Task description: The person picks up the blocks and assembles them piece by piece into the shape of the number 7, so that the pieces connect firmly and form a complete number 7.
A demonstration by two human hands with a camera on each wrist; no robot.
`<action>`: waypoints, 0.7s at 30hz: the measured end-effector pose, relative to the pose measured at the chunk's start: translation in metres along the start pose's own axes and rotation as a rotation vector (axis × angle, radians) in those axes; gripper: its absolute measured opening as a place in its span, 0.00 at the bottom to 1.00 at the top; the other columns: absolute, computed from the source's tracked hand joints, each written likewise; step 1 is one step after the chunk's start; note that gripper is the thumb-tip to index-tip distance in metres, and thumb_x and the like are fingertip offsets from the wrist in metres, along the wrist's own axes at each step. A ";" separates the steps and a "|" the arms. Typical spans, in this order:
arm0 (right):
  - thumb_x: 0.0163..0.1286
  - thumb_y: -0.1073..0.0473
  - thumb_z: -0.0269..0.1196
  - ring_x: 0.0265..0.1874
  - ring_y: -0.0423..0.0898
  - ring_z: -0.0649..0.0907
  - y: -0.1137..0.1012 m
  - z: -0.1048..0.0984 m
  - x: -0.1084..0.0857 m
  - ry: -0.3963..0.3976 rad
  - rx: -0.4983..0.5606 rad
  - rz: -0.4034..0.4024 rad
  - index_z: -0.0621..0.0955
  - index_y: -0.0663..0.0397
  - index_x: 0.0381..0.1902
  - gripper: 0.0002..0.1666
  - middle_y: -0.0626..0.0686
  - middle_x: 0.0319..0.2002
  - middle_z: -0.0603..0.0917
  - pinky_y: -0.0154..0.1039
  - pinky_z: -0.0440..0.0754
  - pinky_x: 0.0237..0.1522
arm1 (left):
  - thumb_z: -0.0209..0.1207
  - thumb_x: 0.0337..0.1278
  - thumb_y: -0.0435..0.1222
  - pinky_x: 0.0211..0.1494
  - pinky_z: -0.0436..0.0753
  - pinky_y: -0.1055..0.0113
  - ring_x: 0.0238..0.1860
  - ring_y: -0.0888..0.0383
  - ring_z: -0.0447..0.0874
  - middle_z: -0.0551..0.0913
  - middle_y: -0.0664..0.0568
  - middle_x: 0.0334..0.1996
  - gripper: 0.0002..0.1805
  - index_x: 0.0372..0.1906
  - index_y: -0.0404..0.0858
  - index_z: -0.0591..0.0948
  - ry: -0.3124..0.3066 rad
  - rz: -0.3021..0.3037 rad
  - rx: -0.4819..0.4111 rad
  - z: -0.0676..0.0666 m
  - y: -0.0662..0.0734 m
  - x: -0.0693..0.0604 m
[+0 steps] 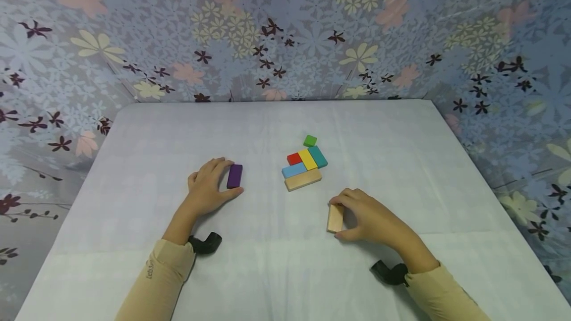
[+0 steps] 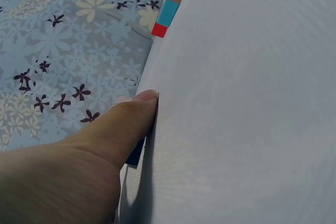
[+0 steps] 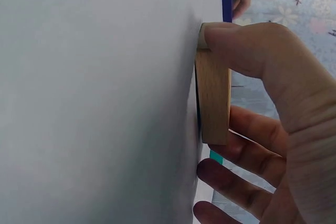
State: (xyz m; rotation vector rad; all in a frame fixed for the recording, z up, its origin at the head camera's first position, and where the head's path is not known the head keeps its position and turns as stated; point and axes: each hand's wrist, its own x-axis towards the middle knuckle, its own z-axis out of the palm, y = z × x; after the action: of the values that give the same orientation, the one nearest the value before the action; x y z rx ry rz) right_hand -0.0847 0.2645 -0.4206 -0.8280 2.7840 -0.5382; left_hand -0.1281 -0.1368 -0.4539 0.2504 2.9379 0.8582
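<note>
On the left of the table, the left hand (image 1: 207,187) holds a purple block (image 1: 234,176) between thumb and fingers, the fingers at its far end and the thumb at its near end. In the left wrist view the thumb (image 2: 134,116) covers most of that block. Right of centre, the right hand (image 1: 368,217) pinches a plain wooden block (image 1: 335,218) end to end. The right wrist view shows the thumb on one end of this wooden block (image 3: 213,95) and a finger at the other, with the remaining fingers spread loosely.
Between and beyond the hands lies a group of touching blocks: plain wood (image 1: 303,180), light blue (image 1: 294,170), red (image 1: 294,159), yellow (image 1: 308,159) and teal (image 1: 317,157). A small green block (image 1: 310,140) sits just behind them. White cloth (image 1: 178,128) covers the table; flowered fabric (image 1: 285,28) hangs behind.
</note>
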 end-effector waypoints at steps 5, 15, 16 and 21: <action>0.47 0.45 0.79 0.51 0.40 0.76 0.001 0.001 0.001 -0.002 -0.009 0.002 0.79 0.46 0.58 0.39 0.40 0.50 0.79 0.44 0.79 0.55 | 0.66 0.55 0.58 0.68 0.48 0.33 0.77 0.40 0.51 0.59 0.43 0.76 0.41 0.71 0.48 0.66 0.001 -0.001 0.002 0.000 0.000 0.001; 0.46 0.42 0.79 0.52 0.42 0.77 0.002 0.001 -0.001 0.022 -0.028 0.014 0.80 0.46 0.56 0.39 0.40 0.49 0.80 0.46 0.78 0.55 | 0.65 0.54 0.58 0.68 0.48 0.33 0.76 0.40 0.52 0.60 0.43 0.75 0.41 0.71 0.48 0.67 0.013 0.005 -0.001 0.000 0.000 0.000; 0.46 0.41 0.79 0.52 0.42 0.77 0.002 0.001 -0.001 0.025 -0.030 0.018 0.80 0.46 0.56 0.39 0.40 0.49 0.80 0.46 0.78 0.55 | 0.65 0.54 0.58 0.68 0.48 0.33 0.76 0.40 0.53 0.60 0.43 0.75 0.41 0.71 0.48 0.67 0.017 0.006 -0.002 0.001 0.000 0.000; 0.45 0.40 0.79 0.51 0.42 0.77 0.003 0.002 -0.001 0.031 -0.039 0.022 0.80 0.45 0.55 0.39 0.40 0.49 0.81 0.46 0.78 0.54 | 0.65 0.54 0.58 0.67 0.49 0.33 0.76 0.40 0.53 0.60 0.42 0.75 0.41 0.70 0.48 0.67 0.019 0.013 -0.001 0.000 0.000 0.000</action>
State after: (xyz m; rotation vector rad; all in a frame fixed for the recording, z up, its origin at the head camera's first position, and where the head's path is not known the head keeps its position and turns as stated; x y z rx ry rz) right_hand -0.0844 0.2670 -0.4231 -0.8020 2.8372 -0.4992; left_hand -0.1282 -0.1367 -0.4545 0.2631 2.9565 0.8687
